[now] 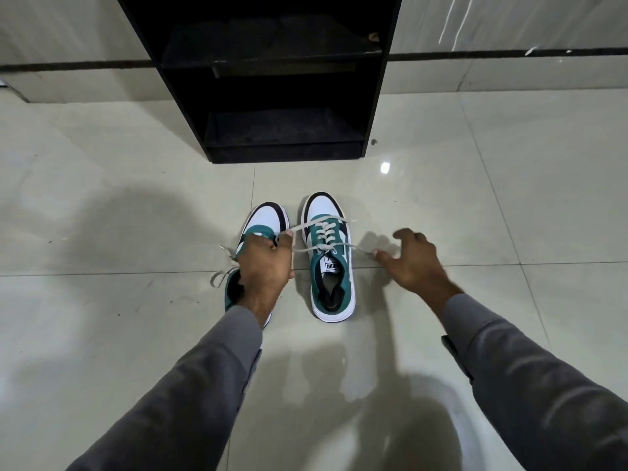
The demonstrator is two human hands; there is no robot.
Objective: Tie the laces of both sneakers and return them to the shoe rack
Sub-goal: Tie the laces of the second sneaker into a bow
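Note:
Two green, white and black sneakers stand side by side on the floor, toes pointing at the rack. The right sneaker (331, 263) has its grey laces untied and pulled out to both sides. My left hand (266, 266) hovers over the left sneaker (268, 217), hiding most of it, and pinches one lace end of the right sneaker. My right hand (413, 263) pinches the other lace end with thumb and forefinger, the remaining fingers spread. Loose grey laces of the left sneaker (221, 275) trail out at its left side.
A black shoe rack (380, 96) with dark shelves stands directly ahead against the wall. The floor is glossy pale tile (119, 232) with shadows and a light reflection. Grey sleeves cover both forearms.

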